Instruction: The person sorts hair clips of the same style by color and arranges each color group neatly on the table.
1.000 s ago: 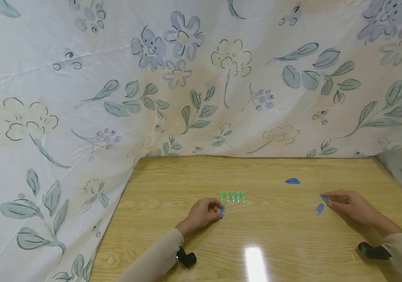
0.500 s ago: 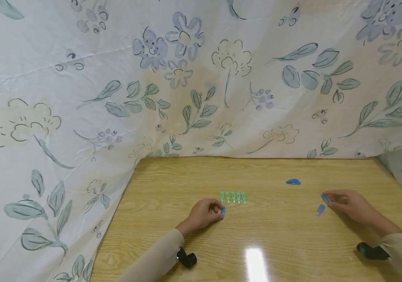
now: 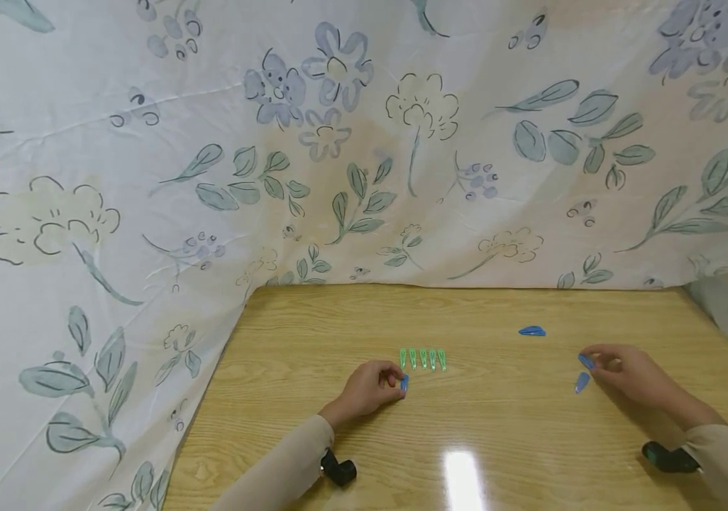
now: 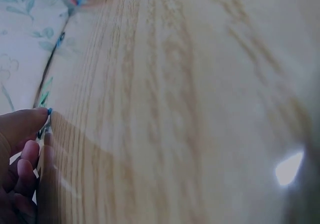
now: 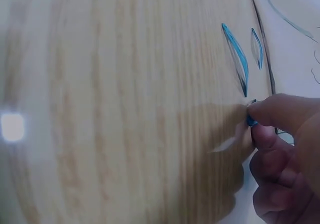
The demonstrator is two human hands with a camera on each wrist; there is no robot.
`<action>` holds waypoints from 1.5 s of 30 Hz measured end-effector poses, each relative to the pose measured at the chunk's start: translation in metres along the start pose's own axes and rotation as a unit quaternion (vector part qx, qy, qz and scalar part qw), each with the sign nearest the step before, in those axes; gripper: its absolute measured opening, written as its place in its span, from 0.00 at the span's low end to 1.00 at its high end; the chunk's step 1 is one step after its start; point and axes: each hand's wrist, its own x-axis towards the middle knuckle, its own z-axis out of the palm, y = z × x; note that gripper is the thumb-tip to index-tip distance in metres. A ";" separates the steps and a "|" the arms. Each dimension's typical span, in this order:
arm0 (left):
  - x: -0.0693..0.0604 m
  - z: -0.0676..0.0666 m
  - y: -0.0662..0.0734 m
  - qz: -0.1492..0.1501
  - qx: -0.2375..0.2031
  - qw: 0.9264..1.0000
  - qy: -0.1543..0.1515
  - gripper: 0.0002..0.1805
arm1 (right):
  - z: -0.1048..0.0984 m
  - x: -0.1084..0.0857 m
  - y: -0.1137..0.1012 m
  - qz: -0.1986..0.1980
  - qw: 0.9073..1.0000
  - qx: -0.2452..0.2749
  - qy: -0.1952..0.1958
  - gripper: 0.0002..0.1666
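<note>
Wood tabletop (image 3: 504, 419); blue clip (image 3: 585, 360) pinched in right grip (image 3: 633, 375).

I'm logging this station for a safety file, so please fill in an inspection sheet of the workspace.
Surface: wood-grain table, with a bright reflection toward the front.
Job's things: five green clips in a row; a far blue clip and a near blue clip lying toward the right.
Clutter: nothing seen.
Grips: left grip pinches one blue clip; right grip pinches another blue clip.
Cables: nothing seen.
Surroundings: floral cloth behind and to the left; dark device at each wrist.
</note>
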 end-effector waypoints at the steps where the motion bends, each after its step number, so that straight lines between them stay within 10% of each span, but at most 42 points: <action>1: 0.000 0.000 0.000 0.000 -0.001 1.000 0.001 0.10 | 0.001 0.000 0.000 -0.003 1.000 0.003 0.003 0.17; 29: 0.000 0.001 -0.002 0.012 0.000 1.000 0.005 0.12 | 0.000 0.003 0.005 -0.026 0.996 0.048 0.064 0.16; 45: -0.001 0.003 -0.008 0.027 -0.002 1.000 0.009 0.12 | 0.015 0.006 -0.034 -0.053 0.986 0.137 0.077 0.16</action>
